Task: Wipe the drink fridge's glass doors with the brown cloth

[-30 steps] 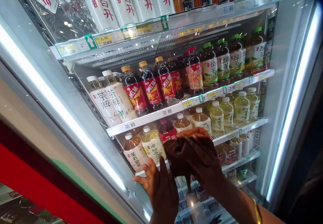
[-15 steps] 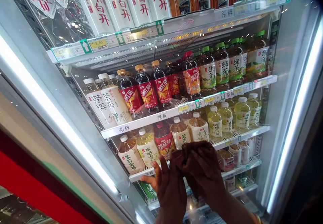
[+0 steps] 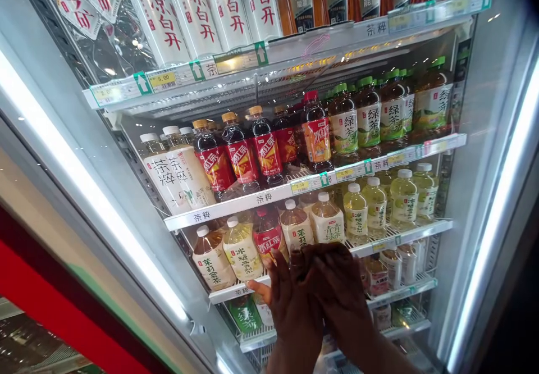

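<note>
Cloth (image 3: 304, 255), dark brown and bunched, lies beneath the curved fingers (image 3: 332, 273) of our right hand (image 3: 343, 294). We observe these fingers closed over the folds; part of the cloth shows above them, and another part shows toward our left hand (image 3: 295, 306). The fingers of our left hand are extended, with the thumb set wide to the left, and we see nothing gripped there. The two hands are side by side, left of one another at the wrists; whether the left fingers touch the cloth, we cannot tell. Both hands are positioned before a lit cooler (image 3: 442, 183). In our line of sight, the cloth overlaps the lower portions of two beige-labelled bottles (image 3: 327, 227). The left fingertips appear just below a red-labelled bottle (image 3: 269, 239), and the thumb crosses the shelf edge (image 3: 229, 294).
</note>
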